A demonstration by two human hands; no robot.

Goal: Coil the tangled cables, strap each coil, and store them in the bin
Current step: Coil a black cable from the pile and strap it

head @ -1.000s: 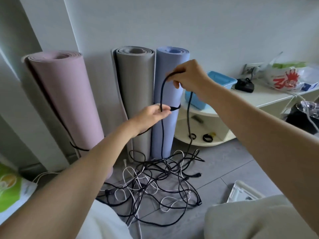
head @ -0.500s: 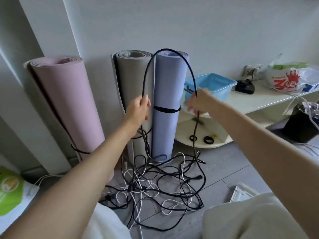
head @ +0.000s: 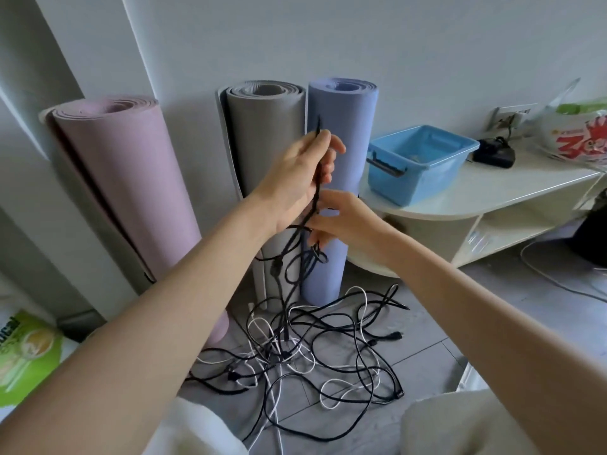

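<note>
- Cable [head: 316, 178], black, runs up through the left hand [head: 295, 178], whose fingers are curled round the gathered strands, its tip poking out above the knuckles.
- Right hand [head: 335, 218], just below and touching the same strands, has its fingers curled about them; whether it pinches or only guides, I cannot tell.
- Below the hands the cable drops into the tangle [head: 308, 349] of black and white leads on the floor, between the knees and the rolled mats [head: 266, 152].
- Risk, as I judge it: the hanging length is threaded through the heap, so pulling more up may tighten a knot or drag other leads along; a loose grip could let the loops spill.
- Blue bin [head: 423, 159] stands on the white shelf [head: 492, 188], well apart from the heap; no coil is in it, only some small item I cannot identify.
</note>
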